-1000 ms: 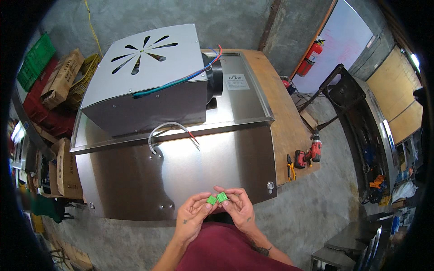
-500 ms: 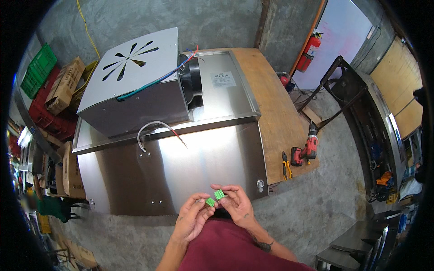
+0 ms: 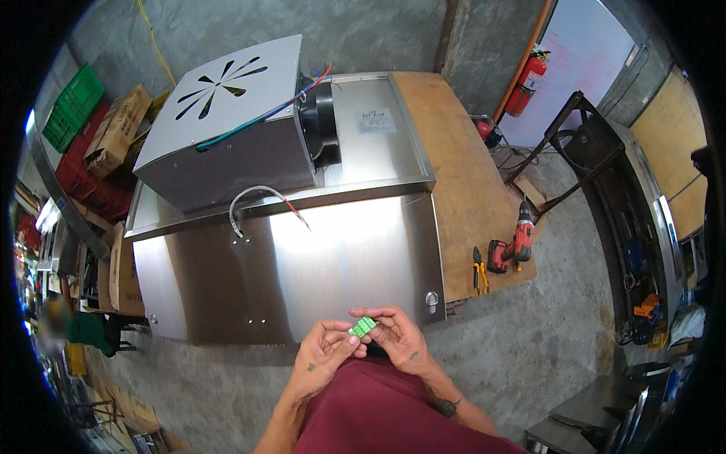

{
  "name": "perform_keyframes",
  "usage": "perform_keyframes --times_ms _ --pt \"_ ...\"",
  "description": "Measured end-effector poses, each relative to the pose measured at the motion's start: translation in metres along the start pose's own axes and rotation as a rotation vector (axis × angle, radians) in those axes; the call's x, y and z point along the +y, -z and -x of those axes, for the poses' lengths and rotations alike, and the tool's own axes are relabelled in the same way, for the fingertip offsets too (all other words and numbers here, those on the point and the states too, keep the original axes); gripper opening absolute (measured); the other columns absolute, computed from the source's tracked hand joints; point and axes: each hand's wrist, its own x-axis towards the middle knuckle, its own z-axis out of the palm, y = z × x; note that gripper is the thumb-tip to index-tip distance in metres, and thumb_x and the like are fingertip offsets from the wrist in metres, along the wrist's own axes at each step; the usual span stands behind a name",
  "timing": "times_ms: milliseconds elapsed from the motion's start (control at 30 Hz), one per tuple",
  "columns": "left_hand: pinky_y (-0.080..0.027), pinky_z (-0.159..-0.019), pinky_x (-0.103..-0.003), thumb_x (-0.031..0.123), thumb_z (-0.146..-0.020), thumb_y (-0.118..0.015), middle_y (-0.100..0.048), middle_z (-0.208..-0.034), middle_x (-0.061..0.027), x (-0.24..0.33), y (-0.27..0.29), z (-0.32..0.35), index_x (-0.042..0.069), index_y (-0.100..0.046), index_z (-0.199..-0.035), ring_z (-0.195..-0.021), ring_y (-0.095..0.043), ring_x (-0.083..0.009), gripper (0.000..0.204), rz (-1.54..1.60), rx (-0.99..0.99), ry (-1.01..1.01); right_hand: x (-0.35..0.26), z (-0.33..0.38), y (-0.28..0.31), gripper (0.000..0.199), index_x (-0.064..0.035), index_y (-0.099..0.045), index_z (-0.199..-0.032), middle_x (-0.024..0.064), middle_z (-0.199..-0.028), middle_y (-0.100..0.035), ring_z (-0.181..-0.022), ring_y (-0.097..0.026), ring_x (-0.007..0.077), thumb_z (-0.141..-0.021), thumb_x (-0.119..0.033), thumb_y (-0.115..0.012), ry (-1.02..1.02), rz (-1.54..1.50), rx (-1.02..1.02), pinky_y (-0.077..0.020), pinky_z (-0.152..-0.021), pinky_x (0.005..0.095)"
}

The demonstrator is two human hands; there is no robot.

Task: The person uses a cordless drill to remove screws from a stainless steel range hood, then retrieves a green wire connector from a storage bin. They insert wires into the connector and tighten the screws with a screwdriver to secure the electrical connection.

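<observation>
A small green plastic connector block (image 3: 362, 327) is pinched between the fingers of my left hand (image 3: 324, 352) and my right hand (image 3: 394, 338), close to my body. Just beyond my hands lies a big stainless steel hood panel (image 3: 333, 265) on a wooden workbench (image 3: 461, 174). On its far part sits a grey metal blower box (image 3: 227, 136) with fan-shaped slots and a black round outlet (image 3: 318, 125). Red, blue and green wires (image 3: 265, 113) run over the box. A grey cable (image 3: 257, 198) with bare ends loops out of the panel.
A red cordless drill (image 3: 514, 244) and yellow-handled pliers (image 3: 478, 272) lie on the bench's right edge. A red fire extinguisher (image 3: 531, 76) stands by the wall. Cardboard boxes (image 3: 113, 129) and green and red crates (image 3: 72, 113) are stacked at left. A black metal stand (image 3: 575, 144) is at right.
The view has shifted, so the hood and blower box now sit further right in the picture. Both hands still hold the green connector, turning it slightly between the fingertips.
</observation>
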Motion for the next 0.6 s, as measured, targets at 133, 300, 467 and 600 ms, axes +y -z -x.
perform_keyframes --times_ms 133,300,467,600 --pt "-0.066 -0.097 -0.036 0.003 -0.112 -0.067 -0.077 -0.123 -0.0259 0.0 -0.002 0.005 -0.005 -0.055 -0.135 -0.107 -0.078 -0.0228 0.027 -0.05 -0.001 -0.045 -0.008 0.004 -0.002 0.028 -0.0004 -0.053 -0.145 0.023 -0.159 -0.06 -0.141 -0.063 0.0262 -0.117 -0.002 -0.052 -0.025 0.054 -0.01 -0.0542 -0.119 0.0425" --pt "-0.066 -0.1 -0.037 0.005 -0.113 -0.066 -0.076 -0.124 -0.0242 0.0 -0.001 0.008 -0.007 -0.054 -0.137 -0.111 -0.078 -0.0241 0.029 -0.104 0.01 0.004 -0.016 0.007 -0.006 0.025 -0.0001 -0.057 -0.141 0.0245 -0.155 -0.063 -0.143 -0.063 0.0289 -0.116 0.0 -0.053 -0.082 0.112 0.003 -0.0542 -0.12 0.0444" --pt "-0.065 -0.102 -0.037 0.005 -0.113 -0.065 -0.076 -0.124 -0.0236 -0.007 -0.006 0.01 -0.007 -0.054 -0.136 -0.114 -0.077 -0.0245 0.028 -0.103 0.035 -0.016 -0.007 0.01 -0.004 0.026 0.0 -0.059 -0.142 0.022 -0.156 -0.063 -0.142 -0.063 0.0268 -0.118 -0.002 -0.05 -0.048 0.126 -0.009 -0.0546 -0.118 0.0414" --pt "-0.064 -0.104 -0.036 0.004 -0.112 -0.067 -0.076 -0.124 -0.0225 -0.013 -0.004 0.008 -0.007 -0.054 -0.135 -0.115 -0.077 -0.0239 0.029 -0.057 0.049 -0.04 -0.003 0.01 -0.008 0.032 -0.001 -0.057 -0.15 0.0211 -0.153 -0.064 -0.139 -0.065 0.0269 -0.118 -0.006 -0.051 -0.03 0.174 0.011 -0.0544 -0.117 0.0415"
